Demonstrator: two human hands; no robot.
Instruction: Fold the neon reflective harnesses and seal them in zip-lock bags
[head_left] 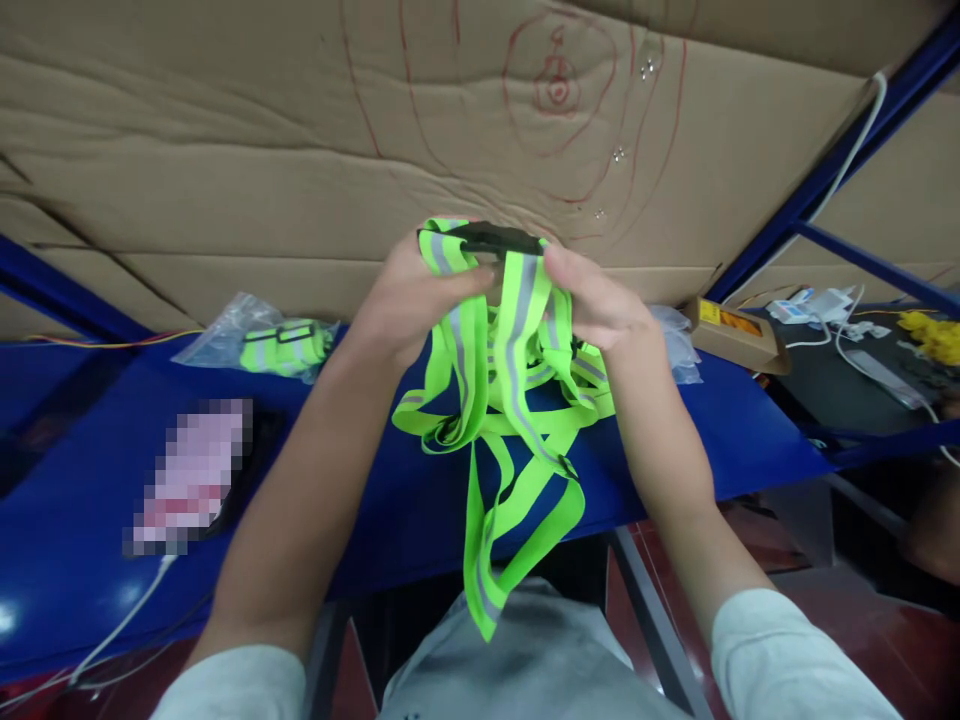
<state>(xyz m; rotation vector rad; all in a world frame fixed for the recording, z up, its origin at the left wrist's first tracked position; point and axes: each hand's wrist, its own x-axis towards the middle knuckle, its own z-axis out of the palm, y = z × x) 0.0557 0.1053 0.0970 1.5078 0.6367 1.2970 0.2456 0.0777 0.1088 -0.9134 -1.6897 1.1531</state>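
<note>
My left grip (409, 295) and right grip (598, 300) are both clamped on the straps (517, 350), which I hold above the worktop (739, 430), loops hanging toward its near edge; a bag (216, 335) lies left, by the back edge.

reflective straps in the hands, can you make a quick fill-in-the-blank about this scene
1. The reflective straps are held by the left hand and the ____ hand.
2. The tabletop is ____.
3. The doodle on the cardboard is drawn in ____.
4. The folded neon bundle lies toward the person's ____.

Missing words: right; blue; red; left
</note>
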